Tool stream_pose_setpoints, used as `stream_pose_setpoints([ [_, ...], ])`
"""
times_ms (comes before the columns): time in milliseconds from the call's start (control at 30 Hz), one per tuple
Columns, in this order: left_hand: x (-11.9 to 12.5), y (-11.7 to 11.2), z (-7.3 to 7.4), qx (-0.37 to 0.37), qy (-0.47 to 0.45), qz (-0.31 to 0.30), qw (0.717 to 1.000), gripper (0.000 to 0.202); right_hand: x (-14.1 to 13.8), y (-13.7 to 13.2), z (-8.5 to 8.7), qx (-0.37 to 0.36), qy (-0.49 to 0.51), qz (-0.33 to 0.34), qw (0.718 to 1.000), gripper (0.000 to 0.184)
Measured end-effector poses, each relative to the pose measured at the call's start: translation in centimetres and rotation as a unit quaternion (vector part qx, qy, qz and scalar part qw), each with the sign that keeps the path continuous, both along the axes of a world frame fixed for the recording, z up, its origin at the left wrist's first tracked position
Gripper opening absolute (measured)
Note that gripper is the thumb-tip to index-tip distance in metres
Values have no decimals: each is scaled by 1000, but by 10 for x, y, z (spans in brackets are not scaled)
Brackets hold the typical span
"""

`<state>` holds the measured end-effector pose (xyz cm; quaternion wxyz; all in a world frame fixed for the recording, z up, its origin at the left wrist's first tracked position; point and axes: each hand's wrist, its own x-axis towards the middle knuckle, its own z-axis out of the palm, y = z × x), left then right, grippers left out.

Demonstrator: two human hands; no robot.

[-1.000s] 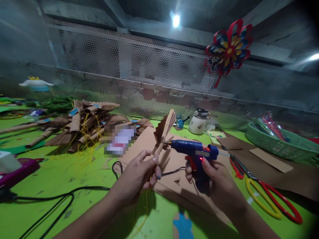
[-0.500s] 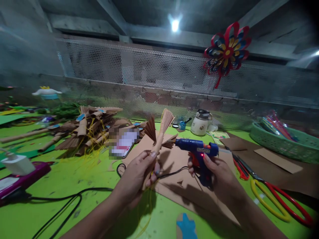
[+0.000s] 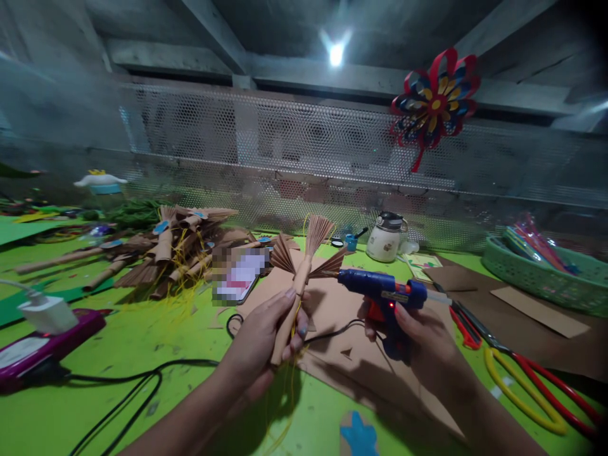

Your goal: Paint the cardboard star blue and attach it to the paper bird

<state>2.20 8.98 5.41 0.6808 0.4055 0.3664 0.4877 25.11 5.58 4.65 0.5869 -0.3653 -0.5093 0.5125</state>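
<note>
My left hand point(image 3: 268, 323) is closed round the rolled stem of a brown paper craft point(image 3: 303, 278), which has pleated fans spreading from its top and sides and yellow string trailing below. In my right hand point(image 3: 422, 329) is a blue glue gun point(image 3: 375, 285), a red light glowing on its side and a glue stick out of its back. The gun's nozzle points left, close to the right-hand fan; whether they touch I cannot tell. Under both hands lies a sheet of brown paper point(image 3: 380, 386). A blue star-like cutout point(image 3: 358, 434) rests at the near edge.
At left are a pile of similar paper crafts point(image 3: 164, 244), a phone point(image 3: 244, 278) and a purple power strip point(image 3: 90, 329) with black cords. Scissors point(image 3: 522, 386) and a red-handled cutter point(image 3: 468, 332) lie at right, near a green basket point(image 3: 536, 278). A white jug point(image 3: 384, 239) stands behind.
The paper craft has turned, so its fans now face me more openly. The glue gun has tipped slightly, and its glue stick now shows at the back. The view has shifted a little.
</note>
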Motion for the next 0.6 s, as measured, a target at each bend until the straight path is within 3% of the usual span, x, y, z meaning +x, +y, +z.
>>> stream_pose_setpoints([
  [333,-3,-5,7,-37,-84,-54,994,25,-5,-6,-2,11,-25,9,1000,36],
  [600,-2,-2,7,46,-25,6,999,19,5,-2,-3,30,-74,-9,997,36],
])
